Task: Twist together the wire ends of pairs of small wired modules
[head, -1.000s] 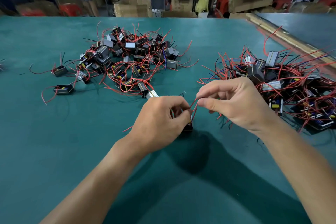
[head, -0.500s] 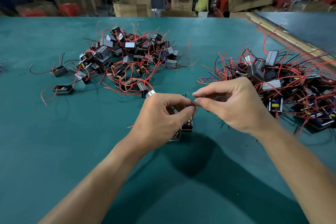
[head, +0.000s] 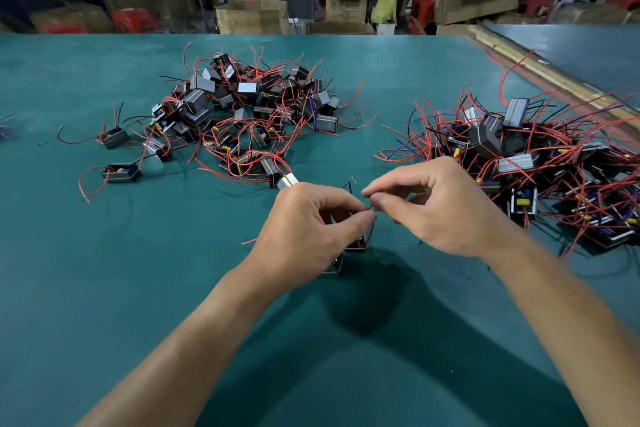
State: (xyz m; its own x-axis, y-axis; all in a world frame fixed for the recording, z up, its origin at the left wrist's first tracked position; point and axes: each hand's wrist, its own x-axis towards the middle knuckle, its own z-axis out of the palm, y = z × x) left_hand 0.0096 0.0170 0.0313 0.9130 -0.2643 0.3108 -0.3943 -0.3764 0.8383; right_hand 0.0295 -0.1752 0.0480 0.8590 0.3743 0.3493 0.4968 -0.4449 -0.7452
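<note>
Two grips meet low over the green bench (head: pixel 104 270), fingertips almost touching. The left grip (head: pixel 304 229) has its thumb and forefinger pinched together on a thin red wire (head: pixel 371 234), the other fingers curled beneath. The right grip (head: pixel 440 208) pinches the wire ends (head: pixel 369 207) between thumb and forefinger from the other side, its remaining fingers loosely bent. The short red stretch between the two pinches is too small to show how far it is wound.

Under the left grip, partly hidden by its fingers, sit two small modules on the bench: a black module (head: pixel 356 245) just below the thumb, with the red wire running down to it, and a second module (head: pixel 335 265) touching it on the side nearer the wrist. A black wire (head: pixel 349 185) with a bare tip stands up just beyond the gap between the grips. A loose red end (head: pixel 249 241) pokes out to the left of the left grip.

Beyond the left grip lies a heap of modules (head: pixel 249 114) tangled in red and black wire; its nearest piece, a silver-sided module (head: pixel 287 181), lies just past the knuckles. Further to the left of that grip, three stray modules (head: pixel 121 173) lie apart from the heap. To the right of the right grip, close to its knuckles, spreads a second heap (head: pixel 519 163) with longer red leads.

Far beyond both grips, past the bench edge, stand cardboard boxes (head: pixel 252 15) and red stools (head: pixel 133 19), with people blurred behind them.
</note>
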